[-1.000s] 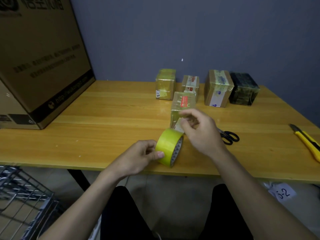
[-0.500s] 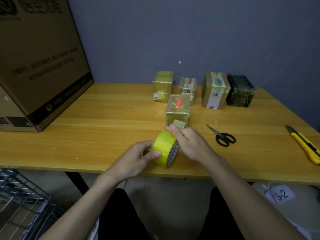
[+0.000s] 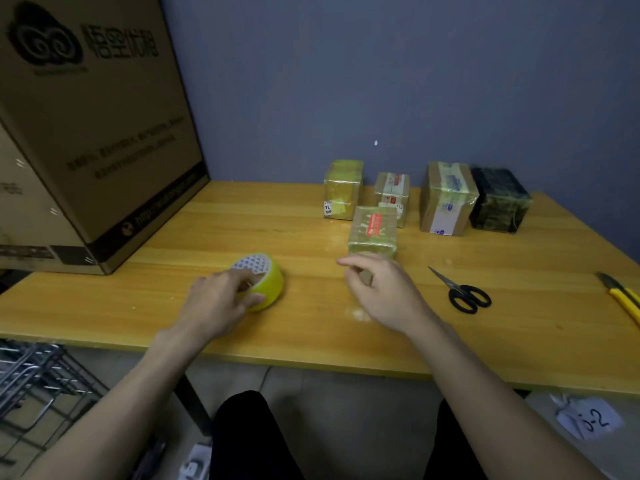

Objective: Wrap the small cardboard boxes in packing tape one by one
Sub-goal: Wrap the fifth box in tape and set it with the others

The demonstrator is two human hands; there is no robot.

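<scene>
A roll of yellow packing tape lies flat on the wooden table, left of centre. My left hand grips it, thumb on its side and fingers over the top. A small box wrapped in clear tape, with a red label, stands just beyond my right hand. That hand hovers over the table with its fingers loosely curled and nothing visible in it. Along the back stand a yellow-taped box, a small labelled box, a bigger brown box and a dark box.
Black scissors lie to the right of my right hand. A yellow utility knife sits at the table's right edge. A large cardboard carton fills the left end. A wire rack is below on the left.
My left hand carried the tape roll to the left and laid it flat. My right hand let go of the tape end and drew back from the red-labelled box.
</scene>
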